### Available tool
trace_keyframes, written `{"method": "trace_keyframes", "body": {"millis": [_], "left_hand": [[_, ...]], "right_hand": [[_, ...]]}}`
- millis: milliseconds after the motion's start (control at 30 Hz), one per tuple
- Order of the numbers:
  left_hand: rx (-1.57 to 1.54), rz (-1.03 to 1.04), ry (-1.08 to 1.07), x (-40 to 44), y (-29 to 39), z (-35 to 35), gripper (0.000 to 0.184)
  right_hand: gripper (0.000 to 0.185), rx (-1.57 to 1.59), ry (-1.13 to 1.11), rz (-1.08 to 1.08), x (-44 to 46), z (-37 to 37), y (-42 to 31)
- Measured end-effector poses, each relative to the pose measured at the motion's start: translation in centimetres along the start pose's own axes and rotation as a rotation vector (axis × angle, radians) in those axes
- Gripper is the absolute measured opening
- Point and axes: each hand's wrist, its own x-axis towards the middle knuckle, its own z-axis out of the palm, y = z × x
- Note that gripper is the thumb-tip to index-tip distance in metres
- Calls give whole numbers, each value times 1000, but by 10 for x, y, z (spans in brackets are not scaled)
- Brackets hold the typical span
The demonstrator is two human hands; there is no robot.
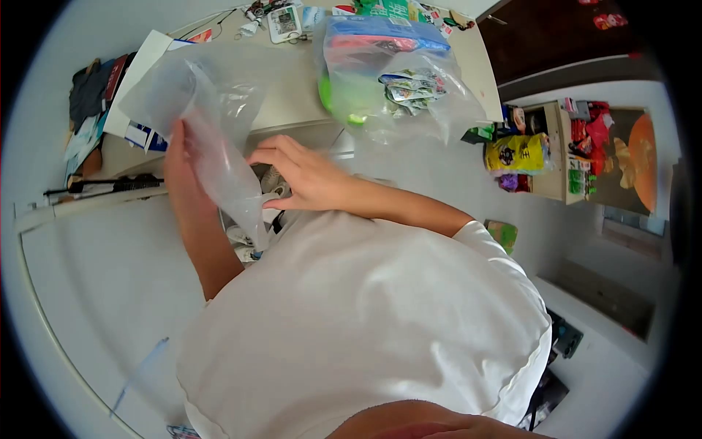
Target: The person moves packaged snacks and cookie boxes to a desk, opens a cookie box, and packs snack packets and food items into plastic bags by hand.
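Observation:
A clear plastic bag (219, 146) hangs in the air on the left, its narrow lower end near the white shirt. My left hand (189, 150) holds it from the left side, with most of the fingers blurred behind the film. Just right of the bag is my right hand (300, 175), its thumb and curved fingers apart and nothing between them. On the table (292, 95), a second clear bag (358, 80) contains blue, red and bright green items and several small printed packets (413, 89).
Small items and a white framed device (284, 24) lie along the table's far edge. A white box (146, 51) stands at its left. At the right, a shelf (556, 157) bears a yellow package (518, 154). Shoes (238, 235) are below the table.

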Motion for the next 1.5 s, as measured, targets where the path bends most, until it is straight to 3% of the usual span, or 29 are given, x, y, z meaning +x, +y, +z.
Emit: {"method": "trace_keyframes", "body": {"millis": [33, 100, 233, 300, 333, 433, 567, 633, 767, 833, 867, 933, 967, 1033, 1100, 1167, 1267, 1367, 1433, 1500], "left_hand": [[-3, 20, 16, -7, -11, -4, 40], [-291, -41, -248, -24, -28, -3, 47], [-406, 151, -66, -65, -64, 27, 49], [-400, 194, -67, -86, -80, 38, 51], [-392, 221, -81, -96, -87, 44, 52], [-390, 249, -60, -125, -114, 62, 54], [-351, 346, 13, -155, -149, 69, 55], [-226, 432, 103, -171, -160, 68, 57], [-300, 346, 136, -201, -173, 87, 57], [192, 304, -39, -206, -200, 85, 54], [194, 308, -44, -210, -214, 85, 54], [1058, 559, 86, -219, -240, 84, 60], [1066, 563, 73, -218, -247, 82, 60], [968, 329, 59, -216, -260, 79, 67], [958, 409, 81, -204, -267, 73, 57], [848, 227, 79, -199, -262, 72, 44], [886, 202, 97, -182, -264, 56, 29], [803, 217, 141, -165, -263, 42, 22], [783, 220, 124, -153, -266, 21, 20], [868, 236, 148, -140, -273, 1, 19]], "right_hand": [[85, 10, -13, -20, -3, 3, 1], [90, 47, 50, -4, -10, 5, 1], [84, 121, 30, -49, -46, -1, 6], [65, 456, 68, 183, -75, 7, 24], [42, 464, 82, 198, -90, 1, 30], [28, 589, -39, 222, -124, -25, 45], [25, 806, 106, 298, -157, -47, 21], [33, 885, 154, 370, -171, -52, 26], [31, 989, 54, 477, -191, -52, 23], [30, 1212, 102, 457, -196, -52, 28], [30, 1212, 105, 450, -199, -52, 36], [27, 1107, 43, 485, -199, -51, 47], [27, 1110, 57, 478, -200, -52, 49], [27, 1130, 14, 663, -202, -55, 46], [26, 1108, 2, 659, -209, -59, 53], [25, 1081, -15, 660, -217, -66, 66], [20, 935, -67, 810, -236, -79, 94], [17, 1034, 60, 731, -256, -86, 120], [15, 1358, 335, 997, -262, -107, 119], [16, 1432, 440, 1000, -276, -119, 135]]}}
